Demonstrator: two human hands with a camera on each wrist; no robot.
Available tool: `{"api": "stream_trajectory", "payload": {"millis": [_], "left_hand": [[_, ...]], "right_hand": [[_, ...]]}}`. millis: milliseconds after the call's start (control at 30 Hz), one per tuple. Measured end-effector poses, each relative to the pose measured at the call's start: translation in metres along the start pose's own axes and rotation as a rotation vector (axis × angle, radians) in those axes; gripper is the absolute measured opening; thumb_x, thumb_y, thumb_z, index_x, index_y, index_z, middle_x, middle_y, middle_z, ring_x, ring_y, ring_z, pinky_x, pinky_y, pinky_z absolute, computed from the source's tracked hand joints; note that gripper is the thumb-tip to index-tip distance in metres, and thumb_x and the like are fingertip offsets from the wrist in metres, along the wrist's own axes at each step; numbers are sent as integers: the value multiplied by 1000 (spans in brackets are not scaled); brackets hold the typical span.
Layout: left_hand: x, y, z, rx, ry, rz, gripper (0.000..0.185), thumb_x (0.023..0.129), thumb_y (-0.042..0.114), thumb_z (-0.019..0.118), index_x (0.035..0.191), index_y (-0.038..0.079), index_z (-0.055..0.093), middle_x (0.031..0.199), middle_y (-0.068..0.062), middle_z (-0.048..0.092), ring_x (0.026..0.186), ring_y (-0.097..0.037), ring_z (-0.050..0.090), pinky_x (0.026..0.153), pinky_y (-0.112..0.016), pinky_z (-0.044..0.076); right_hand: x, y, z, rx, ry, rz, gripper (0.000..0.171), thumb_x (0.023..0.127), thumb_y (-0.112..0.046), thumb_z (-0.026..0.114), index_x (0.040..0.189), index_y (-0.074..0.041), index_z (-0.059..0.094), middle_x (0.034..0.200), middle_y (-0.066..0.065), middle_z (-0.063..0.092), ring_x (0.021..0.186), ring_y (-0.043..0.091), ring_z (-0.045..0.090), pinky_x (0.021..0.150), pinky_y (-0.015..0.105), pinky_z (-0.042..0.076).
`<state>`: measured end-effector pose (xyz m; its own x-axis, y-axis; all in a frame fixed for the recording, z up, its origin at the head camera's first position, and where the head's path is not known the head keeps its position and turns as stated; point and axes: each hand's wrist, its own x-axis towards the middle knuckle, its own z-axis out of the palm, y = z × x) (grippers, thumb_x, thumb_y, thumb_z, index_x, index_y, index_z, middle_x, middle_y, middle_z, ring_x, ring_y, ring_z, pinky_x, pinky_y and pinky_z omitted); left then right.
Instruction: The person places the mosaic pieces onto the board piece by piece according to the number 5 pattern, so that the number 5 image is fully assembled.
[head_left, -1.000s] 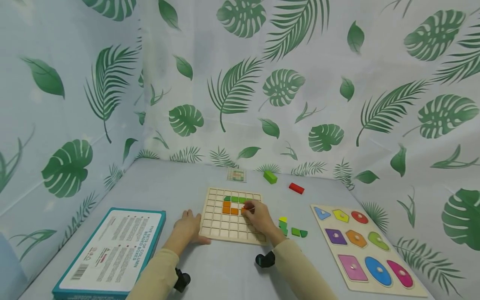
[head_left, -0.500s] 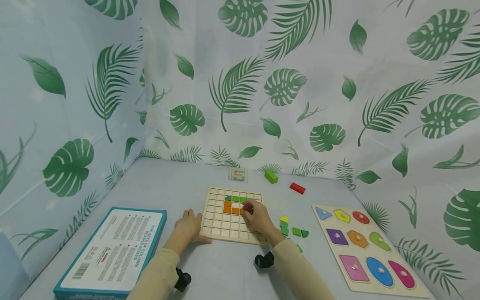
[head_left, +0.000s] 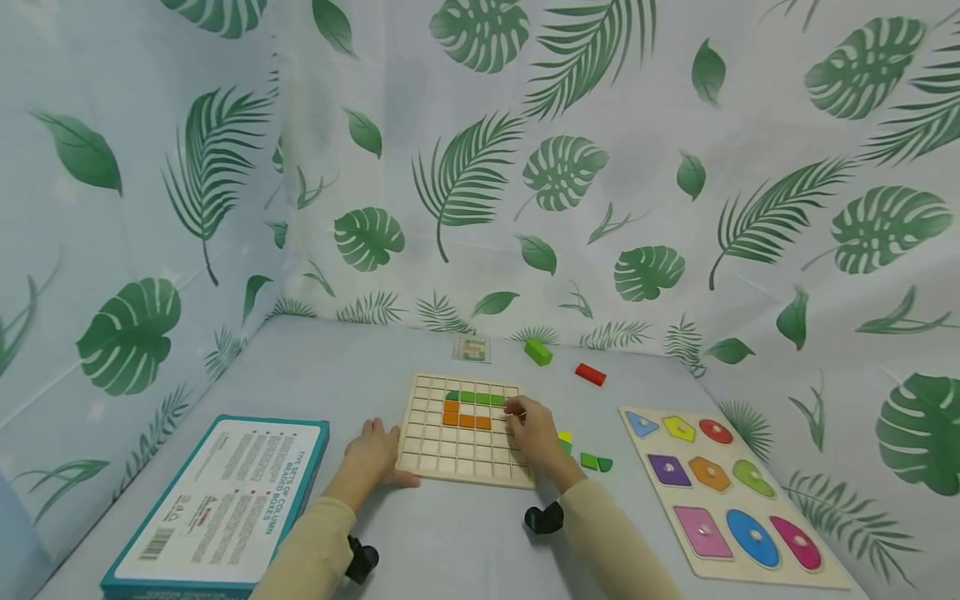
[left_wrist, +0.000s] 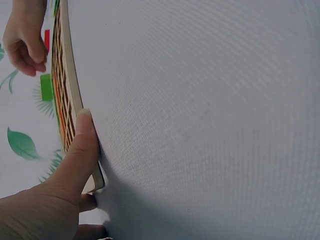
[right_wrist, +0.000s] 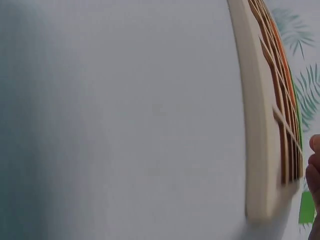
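Observation:
A wooden grid board (head_left: 442,458) lies mid-table, its cells partly filled. Green tiles (head_left: 482,399) form a row there, the leftmost one rounded. Below them, orange tiles (head_left: 467,422) make an L. My left hand (head_left: 372,454) holds the board's near left corner; in the left wrist view the thumb (left_wrist: 82,145) presses along the near edge and other fingers sit round the corner. Over the board's right edge is my right hand (head_left: 534,432), fingers loosely bent, with no piece visible in it. Only its fingertips (right_wrist: 314,145) show at the right wrist view's edge.
Right of the board lie a yellow tile (head_left: 566,436) and several green tiles (head_left: 589,461). A green block (head_left: 538,352), a red block (head_left: 591,374) and a pattern card (head_left: 472,348) lie at the back. A shape puzzle (head_left: 742,500) is at right, a teal-edged box (head_left: 217,500) at left.
My right hand has let go of an orange tile, now in the bottom orange row, and moved right to the board's edge. The left hand stays at the corner.

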<state>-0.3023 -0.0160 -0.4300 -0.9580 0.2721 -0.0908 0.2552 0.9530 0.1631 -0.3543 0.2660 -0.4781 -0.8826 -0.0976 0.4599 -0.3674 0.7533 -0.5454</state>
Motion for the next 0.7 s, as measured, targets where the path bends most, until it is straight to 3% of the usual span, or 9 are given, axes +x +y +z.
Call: {"api": "stream_trajectory", "payload": {"millis": [267,700], "left_hand": [[-1,0,0,-12,-5,17,91,66,56,78,128,-5,51,129,-36,42,124,-45,39,90,-52,45],[-2,1,0,12,7,20,90,66,57,78,127,-5,52,126,-35,44,122,-44,41,87,-50,47]], "right_hand": [[-5,17,-26,-20,25,70,20,85,5,62,104,0,64,91,6,66,86,20,61,77,37,51],[-17,40,-45,-55,38,160,19,86,2,62,105,-1,64,92,7,66,87,20,61,77,37,51]]}}
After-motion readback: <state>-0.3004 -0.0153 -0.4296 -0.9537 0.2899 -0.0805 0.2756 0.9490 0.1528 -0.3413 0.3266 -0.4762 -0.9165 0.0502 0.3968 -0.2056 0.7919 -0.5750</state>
